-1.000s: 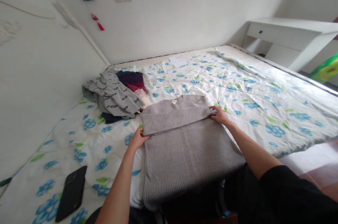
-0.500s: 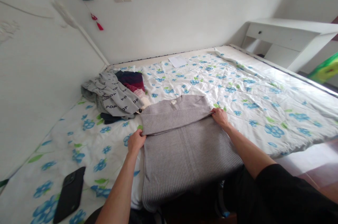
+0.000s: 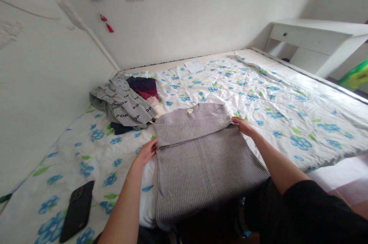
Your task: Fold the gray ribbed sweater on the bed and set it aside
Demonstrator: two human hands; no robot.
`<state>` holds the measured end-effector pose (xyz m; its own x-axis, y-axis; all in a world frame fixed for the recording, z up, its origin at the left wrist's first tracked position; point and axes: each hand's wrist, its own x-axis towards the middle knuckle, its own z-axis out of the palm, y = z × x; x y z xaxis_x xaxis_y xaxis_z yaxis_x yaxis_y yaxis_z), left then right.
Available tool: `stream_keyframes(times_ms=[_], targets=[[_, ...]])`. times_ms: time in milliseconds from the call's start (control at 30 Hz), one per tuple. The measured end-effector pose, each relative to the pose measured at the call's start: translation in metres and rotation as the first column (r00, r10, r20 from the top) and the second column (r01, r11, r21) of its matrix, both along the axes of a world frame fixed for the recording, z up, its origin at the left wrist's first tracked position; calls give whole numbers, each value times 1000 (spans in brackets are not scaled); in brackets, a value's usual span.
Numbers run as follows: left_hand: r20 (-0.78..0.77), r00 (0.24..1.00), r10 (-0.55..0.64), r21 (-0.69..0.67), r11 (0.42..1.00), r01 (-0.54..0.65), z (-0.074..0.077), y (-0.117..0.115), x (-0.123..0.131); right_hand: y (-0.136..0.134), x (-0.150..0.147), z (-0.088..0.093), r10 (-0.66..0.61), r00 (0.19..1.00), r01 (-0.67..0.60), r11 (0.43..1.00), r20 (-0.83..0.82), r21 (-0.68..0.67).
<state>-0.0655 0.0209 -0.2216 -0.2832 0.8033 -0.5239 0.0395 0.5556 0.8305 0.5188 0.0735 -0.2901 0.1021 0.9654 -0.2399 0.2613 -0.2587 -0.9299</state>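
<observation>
A grey ribbed sweater [image 3: 201,167] lies flat on the bed, its sleeves folded across the chest below the neckline and its hem hanging at the bed's near edge. My left hand [image 3: 148,151] rests at the sweater's left side by the sleeve fold, fingers stretched out and touching the edge. On the opposite side, my right hand [image 3: 242,125] lies with its fingers extended against the other end of the folded sleeves. Neither hand grips the knit.
A pile of clothes, topped by a grey printed garment [image 3: 123,102], sits at the back left. A black phone [image 3: 77,211] lies at the lower left. Farther back is a paper sheet [image 3: 194,66] on the floral bedding [image 3: 276,121]. A white desk [image 3: 310,40] stands beyond the right edge.
Both hands have loosened from a pinch on the sweater's sides and moved slightly outward, fingers now straighter. The sweater keeps the same folded shape.
</observation>
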Motion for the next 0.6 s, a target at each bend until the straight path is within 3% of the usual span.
stream_keyframes(times_ms=[100, 233, 433, 600], targets=[[91, 994, 55, 4, 998, -55, -3, 6, 0, -2, -5, 0, -33, 955, -12, 989, -293, -149], [130, 991, 40, 38, 998, -46, -8, 22, -6, 6, -3, 2, -81, 921, -47, 948, -381, -315], [227, 970, 85, -85, 994, -67, -19, 57, -6, 39, 0, 1, -22, 909, -141, 923, -416, -358], [224, 963, 152, -85, 987, -136, -20, 85, 7, 70, -7, -2, 63, 871, -238, 921, -486, -307]])
